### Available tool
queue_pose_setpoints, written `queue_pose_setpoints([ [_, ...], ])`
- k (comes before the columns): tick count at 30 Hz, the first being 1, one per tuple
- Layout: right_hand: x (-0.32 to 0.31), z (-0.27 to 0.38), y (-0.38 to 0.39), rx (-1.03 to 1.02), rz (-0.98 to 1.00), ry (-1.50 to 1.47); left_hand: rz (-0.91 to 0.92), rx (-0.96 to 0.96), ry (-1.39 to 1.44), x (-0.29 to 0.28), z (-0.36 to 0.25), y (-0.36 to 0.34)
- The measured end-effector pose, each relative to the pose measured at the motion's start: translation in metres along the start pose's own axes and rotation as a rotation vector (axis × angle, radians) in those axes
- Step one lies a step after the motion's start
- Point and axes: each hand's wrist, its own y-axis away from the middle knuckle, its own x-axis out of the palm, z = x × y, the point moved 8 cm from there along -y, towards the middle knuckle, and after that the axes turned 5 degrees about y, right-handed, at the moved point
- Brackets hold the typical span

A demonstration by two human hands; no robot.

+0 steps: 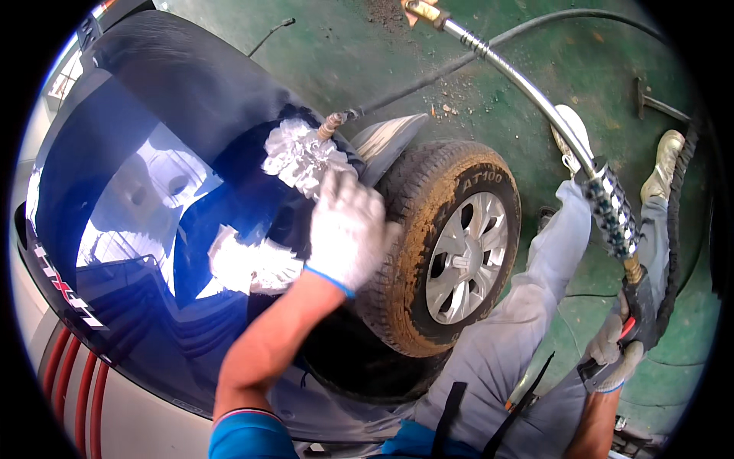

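Note:
My left hand point(348, 233), in a white knit glove with a blue cuff, is beside a muddy tyre point(409, 306). Its fingers reach toward a crumpled silvery-white sheet point(294, 157) on the blue car body and look stretched out, slightly blurred. A brass fitting point(330, 126) at the end of a black hose stands against that crumpled wad. At lower right my right hand point(615, 356), also gloved, grips a black gun point(646, 306) with a red trigger. From the gun runs a long metal tube point(527, 88) with a coiled section, ending in a brass-coloured tip at the top.
A second crumpled white sheet point(252, 264) lies on the glossy blue panel point(229, 206). The silver wheel rim point(466, 256) is near my legs. A black hose point(527, 34) arcs over the green floor point(489, 115), where a hammer-like tool point(665, 107) lies. Red hoses point(80, 405) hang at lower left.

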Motion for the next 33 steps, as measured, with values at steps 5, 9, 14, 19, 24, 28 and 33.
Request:
queue_pose_setpoints([
  [5,0.010,0.000,0.009,0.132,0.496,0.000,0.118,-0.175,1.475,-0.006,-0.085,-0.008],
  [9,0.000,-0.004,0.033,0.335,0.682,0.110,-0.237,-0.081,2.931,-0.007,-0.119,-0.051],
  [14,-0.029,0.017,0.069,0.302,0.166,0.273,-0.094,-0.453,3.245,0.015,-0.147,-0.033],
  [19,-0.042,0.009,0.058,0.285,0.172,0.316,-0.112,-0.718,3.194,0.042,-0.142,-0.020],
  [24,-0.042,-0.004,0.047,0.250,0.150,0.354,-0.183,-0.677,3.176,0.042,-0.120,-0.019],
  [28,-0.025,-0.007,0.036,0.238,0.178,0.359,-0.192,-0.604,3.272,0.050,-0.115,-0.024],
  [33,-0.013,-0.011,0.030,0.233,0.179,0.354,-0.234,-0.569,3.226,0.045,-0.106,-0.022],
])
